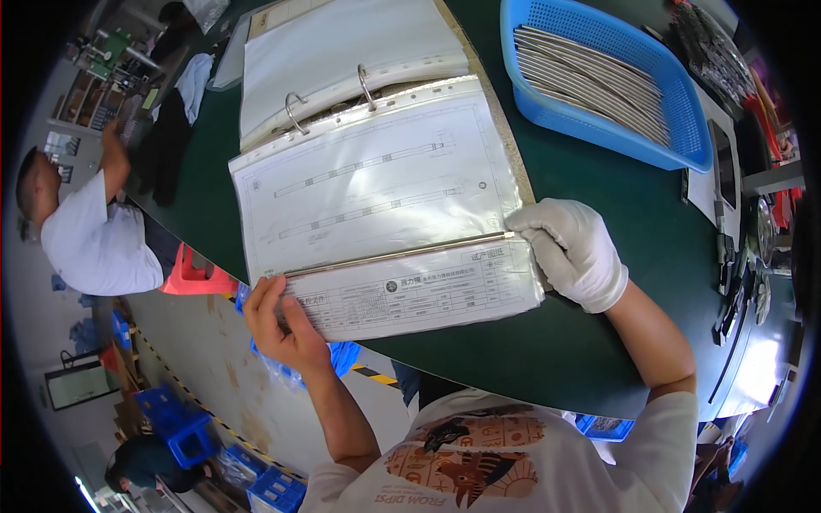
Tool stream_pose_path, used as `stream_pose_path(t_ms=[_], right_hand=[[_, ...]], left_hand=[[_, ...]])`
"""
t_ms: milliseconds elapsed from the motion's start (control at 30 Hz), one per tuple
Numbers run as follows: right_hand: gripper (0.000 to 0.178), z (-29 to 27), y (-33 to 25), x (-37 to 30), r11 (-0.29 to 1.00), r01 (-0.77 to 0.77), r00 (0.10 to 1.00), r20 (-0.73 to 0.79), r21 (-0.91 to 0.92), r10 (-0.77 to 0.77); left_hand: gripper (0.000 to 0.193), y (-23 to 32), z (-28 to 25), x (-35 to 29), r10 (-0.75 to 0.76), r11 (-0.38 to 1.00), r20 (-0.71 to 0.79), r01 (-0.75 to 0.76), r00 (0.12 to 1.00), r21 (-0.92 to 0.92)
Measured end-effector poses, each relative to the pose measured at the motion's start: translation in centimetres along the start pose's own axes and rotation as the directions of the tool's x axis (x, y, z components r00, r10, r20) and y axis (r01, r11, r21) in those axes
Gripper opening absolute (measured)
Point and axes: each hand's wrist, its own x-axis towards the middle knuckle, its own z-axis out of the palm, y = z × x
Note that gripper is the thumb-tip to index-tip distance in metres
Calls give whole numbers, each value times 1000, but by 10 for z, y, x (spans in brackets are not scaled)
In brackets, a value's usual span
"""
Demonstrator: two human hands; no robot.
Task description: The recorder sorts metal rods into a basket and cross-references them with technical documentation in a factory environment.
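A thin metal rod (398,254) lies across a sleeved drawing sheet (368,192) in an open ring binder. The sheet shows two long, slim parts in outline and a printed table along its lower edge. My right hand (577,255), in a white glove, pinches the rod's right end between thumb and fingers. At the rod's left end, my bare left hand (286,329) has its fingers bent and closed about the tip, the thumb resting by the sheet's edge. The tip itself is hidden by the fingers.
A blue plastic basket (611,132) of many similar rods stands at the back right of the green table (590,359). Calipers (727,248) and other tools lie at the right. Another person (98,231) sits at the left beside a red stool (198,272).
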Motion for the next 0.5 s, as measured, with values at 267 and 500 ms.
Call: stream_pose_path(t_ms=[267,500], right_hand=[[17,0,0,-2,999,-28,999,17,23,27],[17,1,2,-1,1000,17,1000,4,1,-17]], left_hand=[[20,1,-1,2,50,999,9,-50,999,21],[20,0,-2,1,48,998,15,-49,999,33]])
